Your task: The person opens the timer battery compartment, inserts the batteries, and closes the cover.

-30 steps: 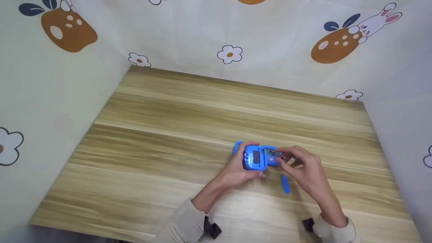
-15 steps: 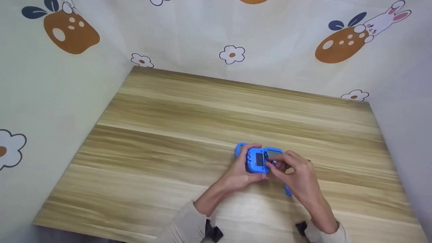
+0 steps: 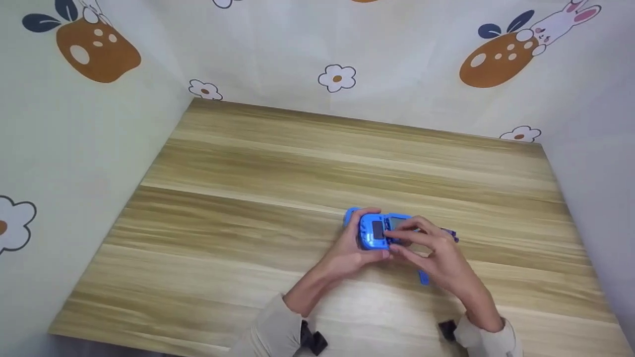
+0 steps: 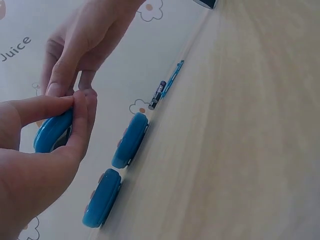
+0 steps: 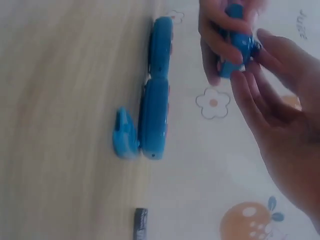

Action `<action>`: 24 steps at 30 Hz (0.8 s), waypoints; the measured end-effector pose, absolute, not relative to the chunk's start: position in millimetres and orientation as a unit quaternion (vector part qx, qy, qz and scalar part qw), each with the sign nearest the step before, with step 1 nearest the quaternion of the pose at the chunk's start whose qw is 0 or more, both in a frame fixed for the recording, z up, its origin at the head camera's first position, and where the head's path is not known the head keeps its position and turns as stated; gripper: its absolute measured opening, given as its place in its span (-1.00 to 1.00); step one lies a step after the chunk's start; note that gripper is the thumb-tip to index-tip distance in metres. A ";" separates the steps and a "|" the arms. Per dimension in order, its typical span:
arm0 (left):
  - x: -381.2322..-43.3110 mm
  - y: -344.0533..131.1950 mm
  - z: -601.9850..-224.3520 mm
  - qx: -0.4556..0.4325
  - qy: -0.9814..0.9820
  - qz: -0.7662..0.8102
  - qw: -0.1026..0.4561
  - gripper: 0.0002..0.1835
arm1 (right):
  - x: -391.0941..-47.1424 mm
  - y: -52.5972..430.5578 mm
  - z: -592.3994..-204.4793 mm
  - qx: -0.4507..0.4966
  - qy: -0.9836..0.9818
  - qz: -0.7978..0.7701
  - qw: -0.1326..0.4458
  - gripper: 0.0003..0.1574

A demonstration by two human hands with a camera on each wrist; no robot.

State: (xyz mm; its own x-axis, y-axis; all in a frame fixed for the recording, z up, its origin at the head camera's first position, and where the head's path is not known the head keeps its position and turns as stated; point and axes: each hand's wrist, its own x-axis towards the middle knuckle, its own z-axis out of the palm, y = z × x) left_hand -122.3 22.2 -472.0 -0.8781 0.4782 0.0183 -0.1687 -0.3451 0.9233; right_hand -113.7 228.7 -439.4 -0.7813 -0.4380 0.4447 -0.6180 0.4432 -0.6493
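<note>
The left hand (image 3: 348, 254) has its grip curled round a blue device (image 3: 368, 236) above the bench (image 3: 268, 163), well in from the back edge. The right hand (image 3: 437, 252), grip part-spread, touches it; any pinch cannot be told. A battery (image 4: 157, 95) lies beyond.

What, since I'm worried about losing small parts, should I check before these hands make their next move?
1. Left hand grips a blue gadget: ok.
2. Right hand is at that gadget: ok.
3. A part is pinched in the right fingers: cannot tell, partly hidden.
4. Two more blue gadgets rest on the table: ok.
5. Blue strip gathered up: not ok, loose on the table.
6. Apparent battery gathered up: not ok, also loose there.
</note>
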 end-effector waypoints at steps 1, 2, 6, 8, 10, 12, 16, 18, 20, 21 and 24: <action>-122.2 22.3 -471.9 0.144 0.532 0.810 0.203 -0.12 | -112.5 228.6 -435.7 0.302 -0.843 0.436 0.090 -0.60; -122.0 22.2 -471.7 0.146 0.526 0.813 0.203 -0.12 | -111.8 228.2 -432.9 0.287 -0.842 0.451 0.076 -0.58; -122.7 22.2 -471.8 0.167 0.514 0.820 0.190 -0.15 | -112.7 228.7 -433.0 0.196 -0.821 0.536 0.006 -0.48; -122.9 22.1 -472.8 0.177 0.507 0.824 0.180 -0.20 | -116.1 231.5 -441.6 0.146 -0.805 0.574 -0.031 -0.42; -123.0 22.7 -474.0 0.182 0.496 0.831 0.173 -0.27 | -118.0 233.1 -448.5 0.102 -0.785 0.607 -0.068 -0.39; -122.7 23.6 -475.1 0.185 0.498 0.832 0.162 -0.33 | -118.1 230.9 -450.2 0.072 -0.762 0.637 -0.094 -0.34; -122.7 26.1 -475.7 0.191 0.510 0.826 0.146 -0.37 | -117.8 225.0 -450.5 0.036 -0.722 0.679 -0.127 -0.28; -122.7 27.3 -475.9 0.196 0.516 0.821 0.146 -0.37 | -117.2 223.3 -449.9 0.036 -0.722 0.679 -0.129 -0.29; -122.7 27.9 -475.6 0.203 0.518 0.817 0.152 -0.33 | -116.6 225.3 -447.7 0.055 -0.732 0.667 -0.127 -0.31; -122.6 27.8 -475.5 0.207 0.510 0.819 0.162 -0.29 | -115.8 228.6 -445.9 0.075 -0.744 0.652 -0.124 -0.33; -121.6 26.6 -476.1 0.216 0.499 0.817 0.193 -0.14 | -109.9 248.4 -440.6 0.150 -0.786 0.592 -0.092 -0.45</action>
State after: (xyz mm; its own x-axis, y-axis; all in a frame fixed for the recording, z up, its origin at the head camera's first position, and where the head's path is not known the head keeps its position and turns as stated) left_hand -121.6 26.6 -476.1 -0.8326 0.5301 0.1606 -0.0994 -0.4282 0.8982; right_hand -109.9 248.4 -440.6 -0.9378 -0.3457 0.0324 -0.1268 0.2540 -0.9589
